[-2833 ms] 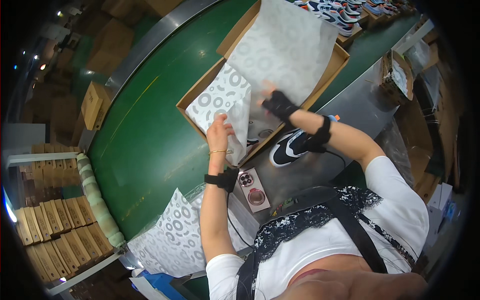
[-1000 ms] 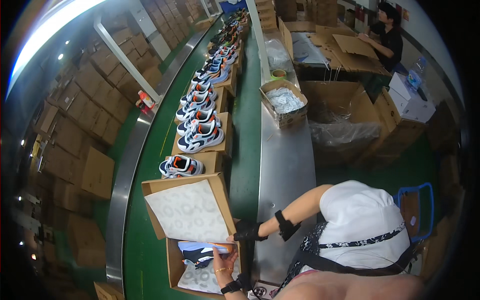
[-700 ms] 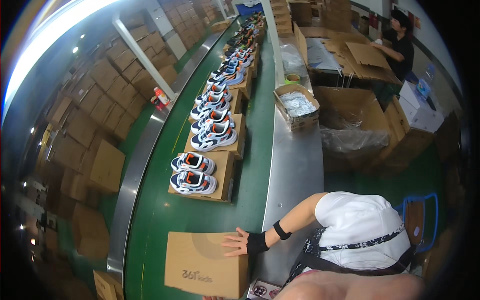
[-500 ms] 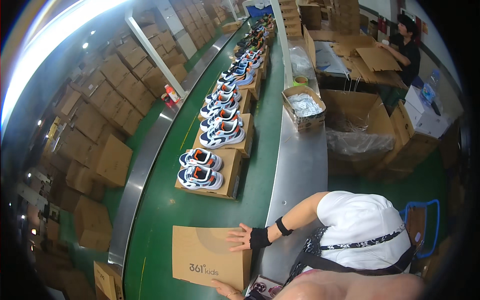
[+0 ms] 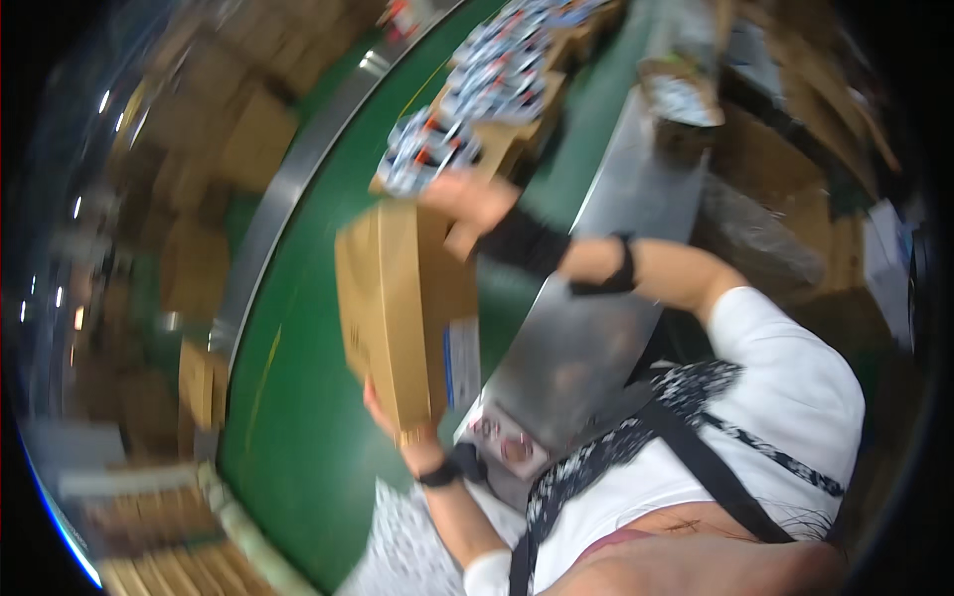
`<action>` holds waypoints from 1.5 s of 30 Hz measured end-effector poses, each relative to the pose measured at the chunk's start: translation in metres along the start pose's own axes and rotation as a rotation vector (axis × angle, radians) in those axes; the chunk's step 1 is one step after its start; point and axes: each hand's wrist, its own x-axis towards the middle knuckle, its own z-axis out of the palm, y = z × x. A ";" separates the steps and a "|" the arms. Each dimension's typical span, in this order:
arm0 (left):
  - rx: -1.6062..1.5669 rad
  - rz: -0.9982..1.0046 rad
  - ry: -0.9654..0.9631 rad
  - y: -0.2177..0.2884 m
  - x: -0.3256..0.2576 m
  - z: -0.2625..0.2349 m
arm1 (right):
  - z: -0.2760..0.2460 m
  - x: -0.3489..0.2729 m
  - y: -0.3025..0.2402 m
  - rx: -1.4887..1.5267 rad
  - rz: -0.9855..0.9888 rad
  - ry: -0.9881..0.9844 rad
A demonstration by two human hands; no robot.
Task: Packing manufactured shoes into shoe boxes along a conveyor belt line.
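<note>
A brown cardboard shoebox [image 5: 397, 308] is tilted up over the green conveyor belt [image 5: 288, 368], with a blue-and-white label [image 5: 462, 363] showing on one side. My left hand [image 5: 402, 432] grips its near lower end, the fingers on the left face. At the far upper end, my right hand [image 5: 472, 209], with a black wrist wrap, is against or just above the box. Motion smears its fingers, so its hold is unclear. Just beyond stands a pair of blue, white and orange sneakers [image 5: 422, 154] on another shoebox.
More sneakers [image 5: 502, 70] on boxes line the belt ahead. A metal ledge [image 5: 606, 219] runs along my right, bearing a carton of white packets [image 5: 681, 94] and a small pink-patterned box [image 5: 507, 437]. Brown cartons [image 5: 204, 382] stand at left, past the belt's metal rim.
The shoebox has gone from lying flat to tilted up. My right hand has moved from its top to the far end, while my left still holds the near end. The whole view has swung.
</note>
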 end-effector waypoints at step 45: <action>-0.032 0.571 0.544 -0.163 -0.223 0.017 | -0.018 -0.149 -0.045 0.691 -0.943 -0.418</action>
